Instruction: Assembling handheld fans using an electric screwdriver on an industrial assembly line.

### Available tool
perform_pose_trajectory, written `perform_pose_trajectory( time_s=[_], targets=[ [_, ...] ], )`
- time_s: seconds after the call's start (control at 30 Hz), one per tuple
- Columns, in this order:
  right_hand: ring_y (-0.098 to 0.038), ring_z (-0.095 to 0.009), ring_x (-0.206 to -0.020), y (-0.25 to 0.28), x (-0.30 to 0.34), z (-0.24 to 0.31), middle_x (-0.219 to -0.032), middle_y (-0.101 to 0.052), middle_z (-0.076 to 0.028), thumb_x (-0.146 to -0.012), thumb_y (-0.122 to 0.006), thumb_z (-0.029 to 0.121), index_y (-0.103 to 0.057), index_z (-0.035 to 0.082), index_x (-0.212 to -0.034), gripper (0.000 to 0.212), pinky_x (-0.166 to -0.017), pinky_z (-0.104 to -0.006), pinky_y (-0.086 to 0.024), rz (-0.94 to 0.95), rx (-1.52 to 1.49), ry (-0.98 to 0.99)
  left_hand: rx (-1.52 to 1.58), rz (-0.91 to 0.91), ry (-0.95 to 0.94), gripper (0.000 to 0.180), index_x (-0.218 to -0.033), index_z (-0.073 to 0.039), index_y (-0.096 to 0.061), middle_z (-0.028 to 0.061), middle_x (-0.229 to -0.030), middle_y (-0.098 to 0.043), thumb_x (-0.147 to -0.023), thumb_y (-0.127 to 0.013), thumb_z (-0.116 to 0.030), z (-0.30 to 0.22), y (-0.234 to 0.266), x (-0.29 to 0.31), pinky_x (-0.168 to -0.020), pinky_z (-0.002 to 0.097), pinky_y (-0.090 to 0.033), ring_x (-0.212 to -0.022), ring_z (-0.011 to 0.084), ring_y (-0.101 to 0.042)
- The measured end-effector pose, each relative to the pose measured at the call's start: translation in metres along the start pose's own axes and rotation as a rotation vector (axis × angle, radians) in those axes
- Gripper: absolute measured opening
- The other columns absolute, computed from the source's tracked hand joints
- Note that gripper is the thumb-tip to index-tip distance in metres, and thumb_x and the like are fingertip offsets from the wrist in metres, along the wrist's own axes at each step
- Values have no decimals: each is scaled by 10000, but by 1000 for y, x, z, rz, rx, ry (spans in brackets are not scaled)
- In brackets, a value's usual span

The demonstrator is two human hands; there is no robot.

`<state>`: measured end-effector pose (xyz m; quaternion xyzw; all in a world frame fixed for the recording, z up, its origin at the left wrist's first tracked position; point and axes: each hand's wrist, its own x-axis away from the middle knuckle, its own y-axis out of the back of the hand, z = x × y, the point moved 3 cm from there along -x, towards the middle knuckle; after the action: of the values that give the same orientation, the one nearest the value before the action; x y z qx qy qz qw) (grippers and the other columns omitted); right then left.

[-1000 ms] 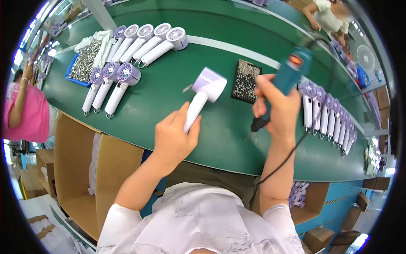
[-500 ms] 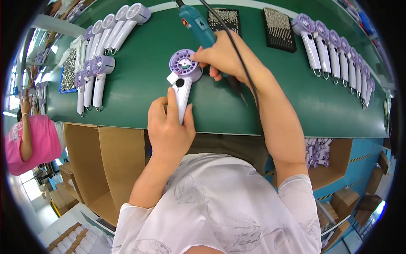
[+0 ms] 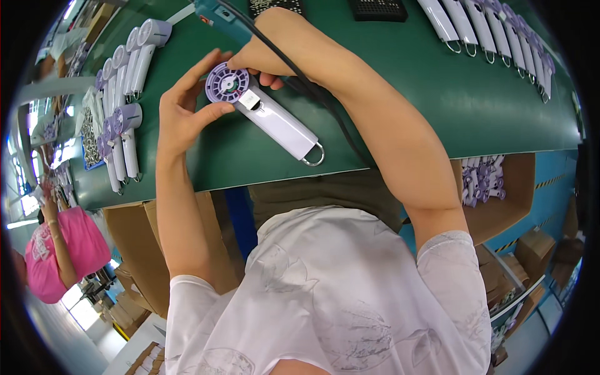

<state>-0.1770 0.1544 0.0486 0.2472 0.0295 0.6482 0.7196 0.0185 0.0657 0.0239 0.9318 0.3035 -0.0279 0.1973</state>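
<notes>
A handheld fan (image 3: pixel 279 127) with a purple round head and a white handle lies slanted on the green bench, its wire loop toward me. A small white tab is near the neck. My left hand (image 3: pixel 178 122) curves round the fan's head, thumb at the lower rim and fingers at the upper rim. In my right hand (image 3: pixel 281 44) is a teal electric screwdriver (image 3: pixel 230 26), tilted over the bench; its tip is hidden behind my forearm and the cable. The right fingertips touch the head's upper right rim.
White-and-purple fans stand in rows at left (image 3: pixel 128 128) and right (image 3: pixel 487 34). Black screw trays (image 3: pixel 378 9) sit at the back. A blue tray of metal loops (image 3: pixel 92 147) is far left. Cardboard boxes (image 3: pixel 134 250) are below the bench; a person in pink (image 3: pixel 69 250) is at left.
The fan has swung so its handle points to the lower right. My left hand has moved from the handle to the head. The screwdriver and right hand have shifted left in view.
</notes>
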Motion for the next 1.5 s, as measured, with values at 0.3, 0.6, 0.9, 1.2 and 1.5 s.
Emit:
perform_pose_trajectory(
  time_s=[0.3, 0.6, 0.9, 1.2, 1.5],
  targets=[
    [-682, -161, -540, 6, -3, -10, -669, -710, -73, -824, -664, 161, -742, -5, -794, 186, -546, -285, -572, 77, 4, 17, 24, 179, 96, 810, -1352, 76, -596, 135, -1295, -657, -623, -931, -39, 14, 7, -18, -1072, 368, -455, -1193, 219, -619],
    [-683, -180, -586, -2, -19, -11, -667, -702, -29, -854, -747, 318, -778, 87, -834, 234, -605, -355, -562, 135, 246, 63, 112, 201, 180, 807, -1351, 117, -570, 185, -1330, -635, -630, -914, 2, 15, 9, -20, -1076, 394, -465, -1194, 242, -624],
    [-669, -196, -522, 11, -3, -7, -593, -668, -83, -816, -748, 307, -722, 1, -715, 323, -537, -324, -554, 70, 312, 128, 107, 225, 188, 819, -1321, 123, -579, 180, -1325, -633, -605, -947, -30, 13, 7, -27, -1067, 388, -464, -1178, 240, -628],
    [-575, -110, -447, 56, 23, 18, -644, -623, -45, -787, -867, 349, -716, 0, -869, 389, -424, -263, -441, -328, -204, 160, 19, 321, 21, 678, -1185, 15, -673, 93, -1154, -722, -589, -962, -129, 0, -4, -49, -967, 328, -502, -1055, 170, -668],
    [-524, -179, -465, 62, 1, 40, -656, -565, -91, -1033, -607, 308, -593, -15, -906, 348, -453, -364, -468, -645, -540, 867, -29, 322, 0, 703, -1215, 1, -667, 84, -1177, -724, -592, -955, -153, 4, -1, -42, -966, 330, -502, -1012, 171, -664]
  ],
)
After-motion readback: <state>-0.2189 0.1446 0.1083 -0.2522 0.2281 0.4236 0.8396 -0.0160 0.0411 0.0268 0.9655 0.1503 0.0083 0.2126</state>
